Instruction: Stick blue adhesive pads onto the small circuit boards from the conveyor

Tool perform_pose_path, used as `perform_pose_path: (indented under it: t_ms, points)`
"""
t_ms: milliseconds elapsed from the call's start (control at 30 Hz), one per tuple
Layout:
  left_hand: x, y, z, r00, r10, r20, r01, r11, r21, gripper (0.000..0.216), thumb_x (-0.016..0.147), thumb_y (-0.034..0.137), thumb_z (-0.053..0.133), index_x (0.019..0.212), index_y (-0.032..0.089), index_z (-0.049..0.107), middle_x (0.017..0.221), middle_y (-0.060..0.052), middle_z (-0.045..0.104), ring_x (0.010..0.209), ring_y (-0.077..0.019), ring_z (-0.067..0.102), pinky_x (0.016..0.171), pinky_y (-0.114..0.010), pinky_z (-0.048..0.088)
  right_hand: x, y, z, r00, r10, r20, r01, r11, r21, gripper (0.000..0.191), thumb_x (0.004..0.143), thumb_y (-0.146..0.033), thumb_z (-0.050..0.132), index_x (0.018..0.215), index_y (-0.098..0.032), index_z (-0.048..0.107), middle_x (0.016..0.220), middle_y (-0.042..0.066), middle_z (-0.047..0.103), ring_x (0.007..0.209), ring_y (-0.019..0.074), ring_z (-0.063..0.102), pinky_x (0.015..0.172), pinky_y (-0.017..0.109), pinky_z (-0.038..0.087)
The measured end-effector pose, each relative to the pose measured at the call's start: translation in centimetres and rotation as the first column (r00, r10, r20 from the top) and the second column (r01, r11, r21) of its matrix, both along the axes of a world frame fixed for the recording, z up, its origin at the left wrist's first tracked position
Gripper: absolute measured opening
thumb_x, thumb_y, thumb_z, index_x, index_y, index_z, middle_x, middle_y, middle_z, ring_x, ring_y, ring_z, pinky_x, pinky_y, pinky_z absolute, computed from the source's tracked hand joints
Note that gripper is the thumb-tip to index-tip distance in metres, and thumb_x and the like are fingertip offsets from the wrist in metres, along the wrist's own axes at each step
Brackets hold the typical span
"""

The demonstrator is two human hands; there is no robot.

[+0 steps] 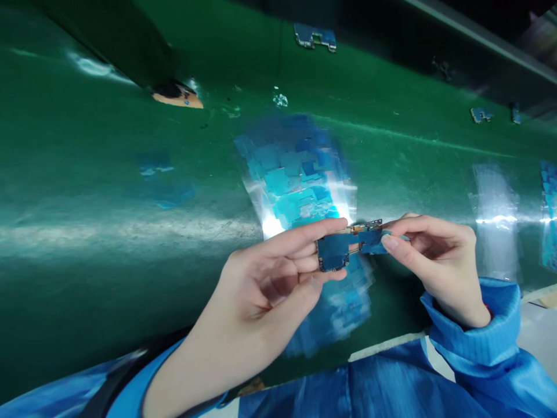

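A small dark-blue circuit board (334,251) is held level above the green bench. Its left part lies between the fingers and thumb of my left hand (282,284). At the board's narrower right end, my right hand (435,249) pinches with thumb and forefinger. A bit of blue film (398,235) shows at those fingertips; whether it is still stuck to the board I cannot tell. Under both hands lies a clear sheet (300,191) covered with many cut pieces of blue film, partly hidden by my left hand.
Another circuit board (315,38) lies at the back of the green bench (209,174), with smaller boards (481,115) at the right. A second clear sheet (496,215) and a blue one (549,215) lie right. A dark post (126,40) rises back left. Loose blue film (165,183) lies left.
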State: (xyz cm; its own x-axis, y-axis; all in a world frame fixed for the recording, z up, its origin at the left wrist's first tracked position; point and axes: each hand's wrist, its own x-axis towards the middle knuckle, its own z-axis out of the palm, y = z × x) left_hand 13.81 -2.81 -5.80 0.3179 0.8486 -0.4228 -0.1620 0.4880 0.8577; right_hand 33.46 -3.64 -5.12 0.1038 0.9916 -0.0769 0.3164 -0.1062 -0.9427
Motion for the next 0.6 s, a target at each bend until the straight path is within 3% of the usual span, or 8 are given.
perform_pose_path:
  t_ms: [600]
  points:
    - [0.32,0.1,0.06,1.0,0.012,-0.017,-0.012,1.0,-0.01,0.033,0.074,0.021,0.071,0.107,0.027,0.072,0.077,0.001,0.075,0.066,-0.0198,0.071,0.076,-0.032,0.06,-0.09,0.01,-0.06,1.0,-0.007,-0.028,0.007,1.0,-0.011,0.01,0.072,-0.012,0.073,0.073,-0.022,0.073,0.071,0.0,0.07,0.06,0.0116,0.062,0.049,0.02,0.054]
